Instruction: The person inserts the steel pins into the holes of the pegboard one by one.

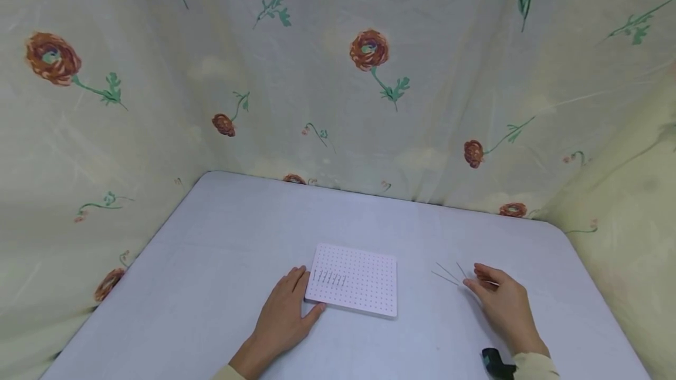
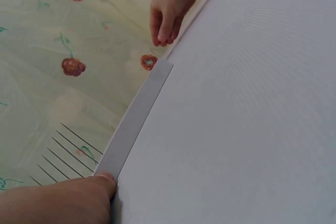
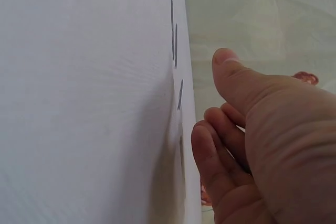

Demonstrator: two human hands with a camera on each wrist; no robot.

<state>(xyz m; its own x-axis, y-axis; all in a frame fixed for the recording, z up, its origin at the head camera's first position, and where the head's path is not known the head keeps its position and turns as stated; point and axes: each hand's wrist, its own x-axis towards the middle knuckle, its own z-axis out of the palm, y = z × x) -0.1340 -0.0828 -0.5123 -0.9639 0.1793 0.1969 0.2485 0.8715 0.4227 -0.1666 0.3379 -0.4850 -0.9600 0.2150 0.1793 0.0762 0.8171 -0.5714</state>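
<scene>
A white pegboard (image 1: 364, 286) lies on the table, with a short row of thin metal pins (image 1: 330, 278) standing in its left part. My left hand (image 1: 285, 312) rests at the board's near left corner, fingers stretched along the left edge and thumb on the front edge. In the left wrist view that thumb (image 2: 106, 181) presses against the board's side wall (image 2: 137, 116). To the right, my right hand (image 1: 502, 304) hovers beside several loose pins (image 1: 448, 277) on the table. Its thumb (image 3: 231, 74) and fingertips (image 3: 203, 142) stand apart with nothing between them.
A white cloth covers the table (image 1: 237, 221), whose far edge meets a flower-patterned curtain (image 1: 317, 75). The curtain also hangs at the left and right sides. A dark strap with a small device (image 1: 496, 363) sits at my right wrist.
</scene>
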